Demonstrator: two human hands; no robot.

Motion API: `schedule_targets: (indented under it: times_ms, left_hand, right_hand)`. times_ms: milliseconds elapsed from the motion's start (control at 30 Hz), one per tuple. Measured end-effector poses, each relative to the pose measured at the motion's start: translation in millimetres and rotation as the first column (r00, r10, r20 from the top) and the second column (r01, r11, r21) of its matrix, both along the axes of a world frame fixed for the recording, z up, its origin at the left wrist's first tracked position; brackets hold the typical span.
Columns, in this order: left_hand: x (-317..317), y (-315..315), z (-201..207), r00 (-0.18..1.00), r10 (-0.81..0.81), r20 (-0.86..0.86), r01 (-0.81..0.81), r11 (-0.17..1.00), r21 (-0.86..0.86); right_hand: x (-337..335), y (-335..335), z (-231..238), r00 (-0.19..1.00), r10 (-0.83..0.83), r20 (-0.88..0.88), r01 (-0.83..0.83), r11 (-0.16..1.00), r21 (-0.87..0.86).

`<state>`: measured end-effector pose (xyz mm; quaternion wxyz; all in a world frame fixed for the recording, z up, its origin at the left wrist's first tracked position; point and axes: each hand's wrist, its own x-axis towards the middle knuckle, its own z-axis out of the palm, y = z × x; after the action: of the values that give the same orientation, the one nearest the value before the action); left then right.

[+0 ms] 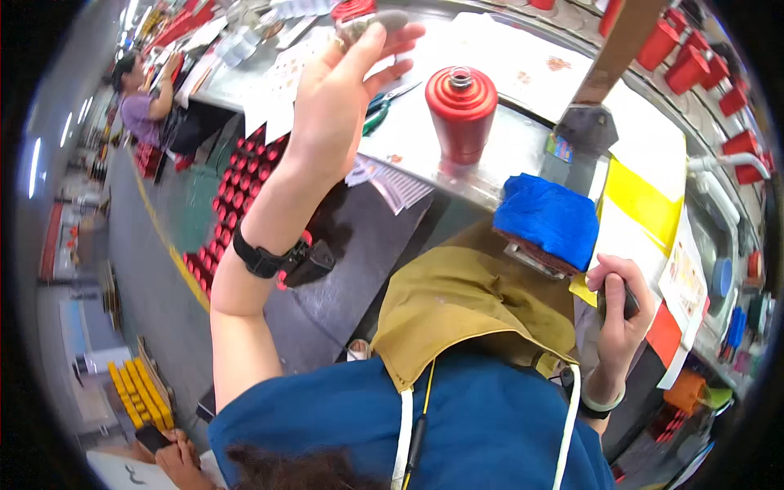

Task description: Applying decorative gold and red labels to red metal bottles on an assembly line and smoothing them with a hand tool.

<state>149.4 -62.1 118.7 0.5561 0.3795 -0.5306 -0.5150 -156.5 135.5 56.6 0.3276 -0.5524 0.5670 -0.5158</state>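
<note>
Left hand [339, 90] at grey rounded piece [389, 22], far side of worktop [518, 137]; cannot tell whether clamped. Right hand [624, 322] curled round dark handle [630, 303] near blue pad [545, 219]. Judgement: brace right, move left clear of red canister [461, 118].

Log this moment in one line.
left hand: at grey object, grip unclear | right hand: curled round dark object | red canister: standing on metal bench | blue pad: near right hand
</note>
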Motion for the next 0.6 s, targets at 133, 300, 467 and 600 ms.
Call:
schedule_targets:
  times_ms: [133, 300, 467, 600]
  left_hand:
    - [83, -7, 26, 0.987, 0.011, 0.161, 0.024, 0.976, -0.216]
    - [94, -33, 32, 0.937, 0.178, 0.3, -0.034, 0.903, -0.429]
    - [70, -73, 35, 0.862, 0.348, 0.368, -0.035, 0.766, -0.641]
    - [-31, -66, 0, 0.964, -0.102, 0.244, 0.241, 0.721, -0.65]
  right_hand:
    - [-6, -5, 10, 0.999, -0.011, -0.031, 0.01, 1.0, -0.028]
    - [8, -19, 19, 0.996, 0.034, -0.085, -0.043, 0.993, -0.109]
    - [10, -19, 18, 1.0, 0.006, 0.012, -0.005, 0.999, -0.043]
    - [-10, -15, 1, 0.999, -0.051, 0.002, 0.05, 0.998, 0.028]
